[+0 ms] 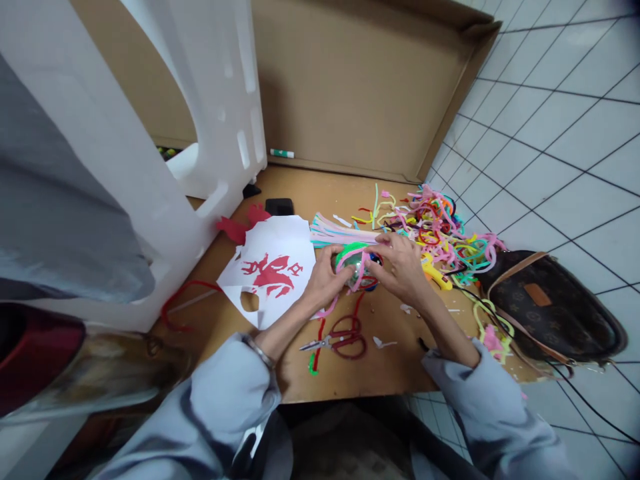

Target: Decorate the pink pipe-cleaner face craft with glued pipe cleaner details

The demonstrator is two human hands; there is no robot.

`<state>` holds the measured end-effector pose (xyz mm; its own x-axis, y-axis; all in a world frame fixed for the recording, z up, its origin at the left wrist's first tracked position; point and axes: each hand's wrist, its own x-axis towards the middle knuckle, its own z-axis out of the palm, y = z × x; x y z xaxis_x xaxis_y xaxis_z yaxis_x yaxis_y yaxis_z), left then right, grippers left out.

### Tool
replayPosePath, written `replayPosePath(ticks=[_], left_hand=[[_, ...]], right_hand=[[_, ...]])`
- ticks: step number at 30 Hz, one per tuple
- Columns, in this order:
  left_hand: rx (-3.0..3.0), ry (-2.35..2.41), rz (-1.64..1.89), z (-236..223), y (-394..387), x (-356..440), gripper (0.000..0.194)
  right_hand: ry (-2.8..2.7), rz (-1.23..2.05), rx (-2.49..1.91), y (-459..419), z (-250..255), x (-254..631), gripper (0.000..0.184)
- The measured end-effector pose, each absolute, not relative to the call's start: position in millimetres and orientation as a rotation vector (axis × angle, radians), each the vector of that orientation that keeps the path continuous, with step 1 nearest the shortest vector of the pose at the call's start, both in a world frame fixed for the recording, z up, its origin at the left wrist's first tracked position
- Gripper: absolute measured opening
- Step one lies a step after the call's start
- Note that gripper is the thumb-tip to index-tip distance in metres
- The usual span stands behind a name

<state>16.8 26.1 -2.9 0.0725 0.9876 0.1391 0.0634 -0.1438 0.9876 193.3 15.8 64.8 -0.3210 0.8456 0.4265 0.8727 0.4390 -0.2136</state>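
Between my two hands is a round clear thing [356, 261] with pink and green pipe cleaners around it; its exact kind I cannot make out. My left hand [327, 279] closes on its left side, thumb toward me. On the other side, my right hand [400, 265] has its fingers bent over the top and right edge. A bundle of straight pastel pipe cleaners [337, 231] lies just behind. Nearer to me are red-handled scissors [345, 339] with blades apart, beside a red pipe cleaner [319, 340] with a green tip. Something blue and red is partly hidden under my right hand.
White paper [267, 253] with red shapes lies left, by a black flat object [279, 207]. Tangled pipe cleaners [440, 227], a yellow glue gun [436, 273] and a brown handbag [555, 307] are right. Cardboard [350, 87] stands behind, with a marker [282, 153] at its foot.
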Motion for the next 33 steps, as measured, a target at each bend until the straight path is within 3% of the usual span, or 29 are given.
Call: replayPosePath(ticks=[12, 22, 33], left_hand=[[1.349, 1.146, 1.411, -7.8, 33.7, 12.9, 0.016], [1.68, 1.104, 1.401, 0.7, 29.4, 10.4, 0.044], [1.793, 1.117, 1.296, 6.6, 36.2, 4.8, 0.041]], right_hand=[[-2.41, 0.147, -1.174, 58.1, 69.0, 196.8, 0.03], [-2.51, 0.188, -1.202, 68.0, 79.0, 185.9, 0.034], [-2.498, 0.254, -1.187, 67.2, 78.5, 187.3, 0.037]])
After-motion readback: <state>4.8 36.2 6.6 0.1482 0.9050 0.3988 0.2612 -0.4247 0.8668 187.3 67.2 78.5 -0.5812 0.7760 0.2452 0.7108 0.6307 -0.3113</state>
